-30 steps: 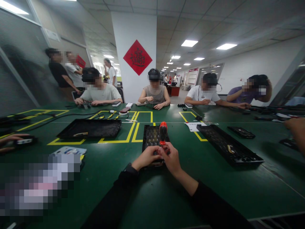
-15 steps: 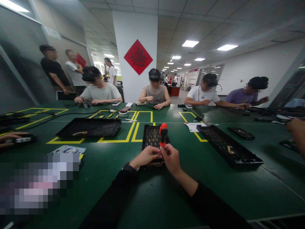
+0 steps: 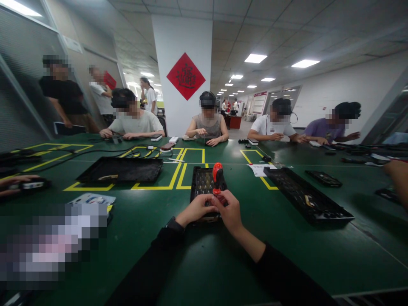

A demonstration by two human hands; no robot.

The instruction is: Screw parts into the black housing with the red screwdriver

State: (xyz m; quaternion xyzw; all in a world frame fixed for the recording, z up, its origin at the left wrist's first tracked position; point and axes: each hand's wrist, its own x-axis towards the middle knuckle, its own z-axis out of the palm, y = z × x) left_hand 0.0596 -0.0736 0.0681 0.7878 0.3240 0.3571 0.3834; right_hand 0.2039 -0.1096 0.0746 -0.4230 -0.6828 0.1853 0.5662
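A screwdriver point(image 3: 217, 175) with a red and black handle stands nearly upright, handle end up. My right hand point(image 3: 230, 211) has its fingers closed around the lower end of the handle. Beside it, my left hand point(image 3: 196, 209) is pinched together, its fingertips meeting those of the right. What lies between the left fingertips is hidden. The screwdriver's shaft and tip are out of sight behind my fingers. Both hands are over a small black tray point(image 3: 201, 175) holding rows of small shiny pieces, and they cover its near part.
On the green table point(image 3: 287, 259) lie a wide black tray point(image 3: 134, 169) to the left and a long black tray point(image 3: 306, 195) to the right. White paper point(image 3: 257, 170) touches the right one. Cables point(image 3: 95, 149) run across the far left. Several co-workers sit opposite.
The screwdriver's handle has tilted slightly, and my right fingers have shifted a little at its base. My left hand stays nearly in place.
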